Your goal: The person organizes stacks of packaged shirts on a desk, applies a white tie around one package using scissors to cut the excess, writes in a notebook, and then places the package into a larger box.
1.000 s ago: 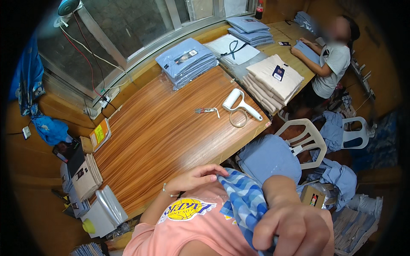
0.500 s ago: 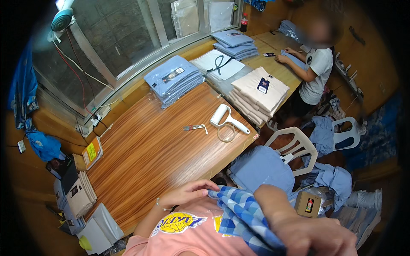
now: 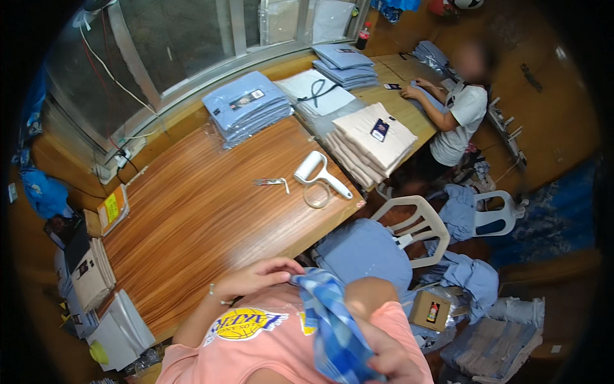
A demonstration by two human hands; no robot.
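A blue-and-white checked cloth (image 3: pixel 327 320) is stretched in front of my pink shirt. My left hand (image 3: pixel 272 272) pinches its upper corner between thumb and fingers, close to the table's near edge. Lower down and to the right, my right hand (image 3: pixel 391 351) is closed on the cloth's lower end, somewhat blurred, with that elbow bent. Folds run along the cloth between the two hands. Its full shape cannot be made out.
On the wooden table (image 3: pixel 192 205) lie a white lint roller (image 3: pixel 312 168), a tape roll (image 3: pixel 316 194) and small snips (image 3: pixel 272 183). Folded blue garments (image 3: pixel 246 105) and beige garments (image 3: pixel 371 137) are stacked beyond. White chairs (image 3: pixel 416 224) stand right; a person (image 3: pixel 467 109) handles blue fabric.
My right hand has swung inward, leftward toward my body, with the cloth's lower end. My left hand keeps its pinch. The whole view has shifted slightly.
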